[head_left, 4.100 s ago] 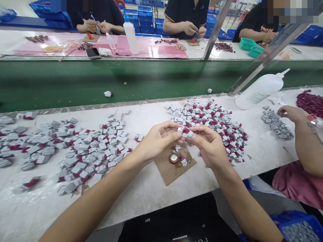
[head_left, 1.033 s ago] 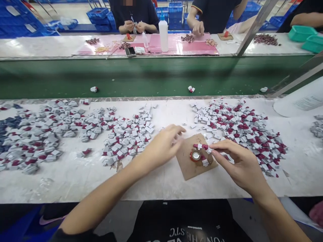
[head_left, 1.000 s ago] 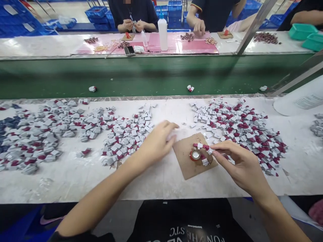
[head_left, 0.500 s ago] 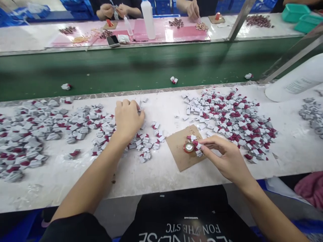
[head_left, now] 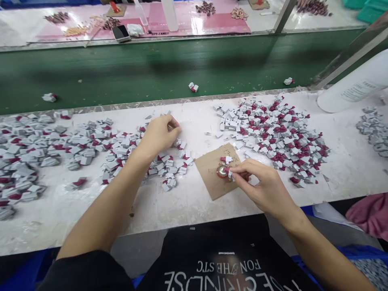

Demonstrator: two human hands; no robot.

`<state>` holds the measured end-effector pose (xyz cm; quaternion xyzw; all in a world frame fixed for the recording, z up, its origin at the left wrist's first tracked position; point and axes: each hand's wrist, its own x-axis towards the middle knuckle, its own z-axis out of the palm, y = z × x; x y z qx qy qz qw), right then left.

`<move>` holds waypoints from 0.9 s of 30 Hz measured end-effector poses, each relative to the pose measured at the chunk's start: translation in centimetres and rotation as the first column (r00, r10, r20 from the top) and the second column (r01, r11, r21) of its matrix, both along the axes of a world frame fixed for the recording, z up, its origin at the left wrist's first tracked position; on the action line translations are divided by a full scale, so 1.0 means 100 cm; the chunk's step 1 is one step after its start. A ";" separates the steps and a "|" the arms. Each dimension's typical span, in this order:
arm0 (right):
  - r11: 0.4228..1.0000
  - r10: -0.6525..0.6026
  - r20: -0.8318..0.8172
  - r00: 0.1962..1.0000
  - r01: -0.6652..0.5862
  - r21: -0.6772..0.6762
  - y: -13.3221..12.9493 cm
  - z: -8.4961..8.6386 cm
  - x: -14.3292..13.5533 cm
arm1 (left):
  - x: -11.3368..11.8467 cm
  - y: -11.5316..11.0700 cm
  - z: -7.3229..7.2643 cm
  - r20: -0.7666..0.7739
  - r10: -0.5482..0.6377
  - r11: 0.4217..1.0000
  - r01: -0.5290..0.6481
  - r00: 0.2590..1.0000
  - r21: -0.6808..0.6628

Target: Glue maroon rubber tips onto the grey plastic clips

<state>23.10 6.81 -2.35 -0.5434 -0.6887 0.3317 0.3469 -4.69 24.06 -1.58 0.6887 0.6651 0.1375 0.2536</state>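
Observation:
Between the thumb and fingertips of my right hand (head_left: pixel 262 184) is a small grey-and-maroon plastic piece (head_left: pixel 230 173). Its maroon end is at a small round metal dish (head_left: pixel 222 170) with a shiny middle, which stands on a square of brown cardboard (head_left: pixel 209 178). Another grey-and-maroon piece lies on the cardboard just beyond the dish. My left hand (head_left: pixel 162 131) hovers at the far edge of a loose heap of such pieces (head_left: pixel 169 165). Its fingers are curled with thumb and forefinger close together; whatever they pinch, if anything, is hidden.
Another heap of grey-and-maroon pieces (head_left: pixel 279 133) lies to the right, and a wide spread (head_left: pixel 60 145) covers the left. A white bottle (head_left: pixel 354 87) stands at right. Beyond a green strip (head_left: pixel 136 68) is a second bench with a phone (head_left: pixel 121 33) and small parts.
My right hand has brought its piece closer to the metal dish. My left hand has turned, and its thumb and forefinger now show. The view has tilted down, so the co-workers' hands are gone from sight.

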 end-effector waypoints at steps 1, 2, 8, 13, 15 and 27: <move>1.000 0.015 0.010 1.000 -0.015 0.002 0.001 0.001 -0.001 | 0.000 0.000 0.000 0.022 0.000 1.000 0.000 1.000 0.011; 1.000 0.029 0.019 0.999 -0.029 0.001 0.001 0.001 -0.002 | 0.000 0.001 -0.001 0.048 0.004 1.000 -0.005 0.999 0.014; 0.999 0.046 0.035 0.998 -0.046 0.021 0.001 0.002 -0.003 | -0.002 0.003 -0.005 0.051 0.024 0.998 -0.021 0.998 -0.054; 0.999 0.018 0.011 1.000 -0.018 0.027 -0.003 0.000 0.000 | -0.003 0.001 -0.006 0.073 0.012 1.000 -0.010 0.997 -0.028; 0.999 0.003 -0.002 1.000 -0.003 0.041 -0.004 -0.001 0.000 | -0.003 -0.001 -0.007 0.126 -0.012 1.000 0.013 0.992 -0.009; 0.973 -0.168 -0.331 0.929 0.209 0.092 0.009 0.006 0.002 | 0.045 -0.036 0.017 0.657 -0.097 0.989 0.144 0.747 -0.018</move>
